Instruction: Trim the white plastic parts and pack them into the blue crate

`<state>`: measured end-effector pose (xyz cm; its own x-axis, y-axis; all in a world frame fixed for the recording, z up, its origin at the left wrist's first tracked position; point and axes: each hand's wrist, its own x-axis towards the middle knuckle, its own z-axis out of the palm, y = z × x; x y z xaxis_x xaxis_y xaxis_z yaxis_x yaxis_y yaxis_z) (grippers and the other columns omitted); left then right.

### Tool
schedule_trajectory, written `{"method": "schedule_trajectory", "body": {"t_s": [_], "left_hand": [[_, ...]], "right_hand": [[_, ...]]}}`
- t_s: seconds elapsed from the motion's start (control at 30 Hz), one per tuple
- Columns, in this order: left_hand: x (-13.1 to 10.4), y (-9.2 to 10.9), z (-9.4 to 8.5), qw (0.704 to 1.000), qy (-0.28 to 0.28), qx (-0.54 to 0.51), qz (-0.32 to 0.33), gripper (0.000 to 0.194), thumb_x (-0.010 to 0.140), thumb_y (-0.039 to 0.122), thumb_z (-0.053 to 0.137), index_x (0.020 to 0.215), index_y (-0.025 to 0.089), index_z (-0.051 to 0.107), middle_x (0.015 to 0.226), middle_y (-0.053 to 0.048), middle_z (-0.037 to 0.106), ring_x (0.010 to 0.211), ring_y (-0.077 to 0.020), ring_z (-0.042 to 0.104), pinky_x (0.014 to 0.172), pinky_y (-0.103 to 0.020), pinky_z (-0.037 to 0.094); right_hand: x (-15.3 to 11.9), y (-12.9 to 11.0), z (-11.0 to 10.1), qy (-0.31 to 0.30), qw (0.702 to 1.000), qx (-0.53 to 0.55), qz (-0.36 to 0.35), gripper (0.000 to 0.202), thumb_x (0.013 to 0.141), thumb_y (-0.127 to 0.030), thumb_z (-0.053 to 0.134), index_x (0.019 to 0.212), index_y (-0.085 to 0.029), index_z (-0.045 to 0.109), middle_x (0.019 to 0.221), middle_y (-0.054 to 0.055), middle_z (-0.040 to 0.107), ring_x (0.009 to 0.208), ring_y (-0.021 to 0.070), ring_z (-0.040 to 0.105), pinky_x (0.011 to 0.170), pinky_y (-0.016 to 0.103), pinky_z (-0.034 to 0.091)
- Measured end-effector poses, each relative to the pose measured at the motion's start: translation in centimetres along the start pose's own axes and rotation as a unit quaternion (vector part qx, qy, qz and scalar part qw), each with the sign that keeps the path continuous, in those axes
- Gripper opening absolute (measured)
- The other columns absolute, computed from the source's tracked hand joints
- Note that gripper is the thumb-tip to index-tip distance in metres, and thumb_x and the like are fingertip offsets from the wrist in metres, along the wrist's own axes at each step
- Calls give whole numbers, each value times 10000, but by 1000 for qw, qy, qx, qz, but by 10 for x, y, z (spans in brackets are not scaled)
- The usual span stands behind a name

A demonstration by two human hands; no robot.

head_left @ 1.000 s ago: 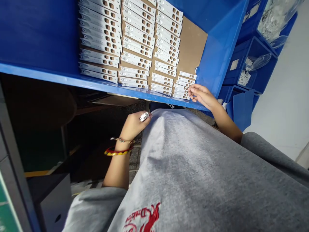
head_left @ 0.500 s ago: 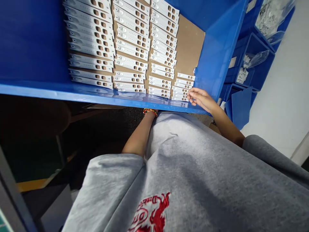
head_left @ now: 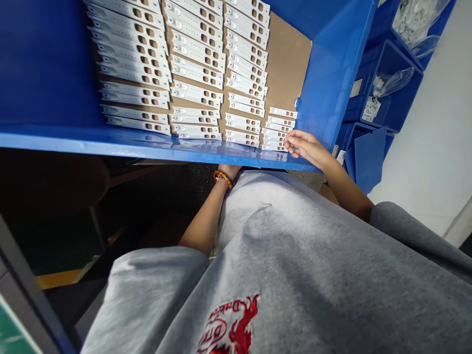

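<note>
A blue plastic bin (head_left: 147,141) holds columns of flat white perforated strips (head_left: 201,69) laid on brown cardboard (head_left: 285,64). My right hand (head_left: 306,147) is over the bin's near right corner, at the right ends of the short column of strips (head_left: 275,135). Its fingers are loosely bent, and I see nothing held in them. Below the near rim, my left hand (head_left: 230,170) shows only its back and wrist, with a colourful braided bracelet (head_left: 223,179). The rim hides the left fingers, so whatever they touch is out of sight.
To the right, smaller blue bins (head_left: 396,88) are stacked by a pale wall (head_left: 438,123), with white pieces and clear plastic bags (head_left: 400,81) inside. A blue panel (head_left: 370,160) leans there. A dark area with a round stool-like shape (head_left: 84,182) lies at lower left.
My left hand has drawn back slightly from under the rim, so more of the wrist and bracelet shows. My right hand stays by the short column. The view has shifted a little.
</note>
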<state>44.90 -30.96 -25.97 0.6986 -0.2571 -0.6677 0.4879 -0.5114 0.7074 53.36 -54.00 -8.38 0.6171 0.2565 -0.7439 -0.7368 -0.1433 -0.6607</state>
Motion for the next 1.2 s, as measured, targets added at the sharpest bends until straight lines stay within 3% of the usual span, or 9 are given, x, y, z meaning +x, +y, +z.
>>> {"method": "schedule_trajectory", "body": {"t_s": [0.13, 0.3, 0.37, 0.5, 0.6, 0.7, 0.83, 0.97, 1.2], "left_hand": [[-86, -1, -28, 995, 102, 8, -7, 161, 867, 303, 640, 848, 147, 675, 916, -92, 721, 901, -221, 667, 884, -357, 528], [-196, 42, -60, 914, 334, -31, 228, 140, 736, 210, 784, 846, 258, 712, 801, -33, 687, 672, -190, 630, 646, -333, 537], [-204, 73, -68, 857, 369, -58, 356, 287, 680, 114, 814, 854, 322, 717, 727, 20, 653, 551, -147, 573, 540, -296, 499], [-173, 138, -67, 840, 259, -78, 470, 333, 658, 84, 837, 860, 331, 743, 665, 33, 632, 497, -115, 520, 471, -256, 406], [-152, 166, -58, 903, 187, -192, 337, 275, 639, 179, 882, 835, 279, 716, 687, 16, 608, 563, -130, 546, 561, -275, 464], [-146, 171, -52, 867, 212, -399, 208, 322, 673, 270, 857, 908, 263, 636, 746, 23, 553, 583, -112, 507, 568, -257, 457], [-147, 163, -56, 760, 90, -637, 98, 227, 704, 301, 697, 890, 239, 583, 782, 14, 506, 543, -97, 435, 469, -239, 385], [-149, 160, -58, 728, 59, -682, 30, 220, 709, 214, 671, 925, 218, 627, 869, -17, 568, 677, -118, 542, 600, -260, 506], [-154, 157, -53, 689, 47, -723, -22, 201, 756, 298, 796, 902, 216, 685, 850, -12, 596, 759, -119, 605, 655, -223, 575]], "right_hand": [[-4, -3, 3, 7, 1000, 5, -26, 352, 775, -477, 788, 844, -194, 590, 771, -22, 577, 621, 61, 502, 473, 164, 400], [-29, -19, 15, -55, 995, -43, -65, 415, 872, -598, 648, 905, -185, 630, 727, -17, 601, 519, 45, 491, 412, 161, 374], [-43, -27, 30, -138, 986, -61, -68, 524, 878, -676, 575, 1014, -175, 641, 777, 12, 638, 550, 62, 547, 422, 169, 409], [-63, -42, 64, -203, 975, 15, -89, 571, 854, -743, 541, 1114, -235, 528, 896, 11, 623, 592, 80, 563, 439, 192, 447], [-52, -57, 64, -104, 986, -7, -127, 433, 927, -686, 476, 1042, -269, 474, 916, 3, 577, 569, 76, 488, 447, 204, 434], [-5, -75, 31, -10, 970, -193, -149, 380, 990, -615, 399, 1145, -277, 477, 1036, 55, 572, 746, 134, 556, 620, 263, 526], [92, -81, -17, 76, 828, -541, -126, 295, 1015, -386, 472, 1230, -190, 515, 1216, 127, 580, 1137, 297, 567, 956, 452, 501], [160, -60, -25, 39, 675, -737, 7, 317, 957, -167, 504, 1255, -77, 561, 1327, 237, 592, 1229, 399, 555, 1024, 548, 435], [169, -39, -27, 6, 630, -775, 52, 445, 916, -129, 557, 1352, -65, 503, 1376, 249, 566, 1230, 386, 574, 1009, 503, 460]]}}
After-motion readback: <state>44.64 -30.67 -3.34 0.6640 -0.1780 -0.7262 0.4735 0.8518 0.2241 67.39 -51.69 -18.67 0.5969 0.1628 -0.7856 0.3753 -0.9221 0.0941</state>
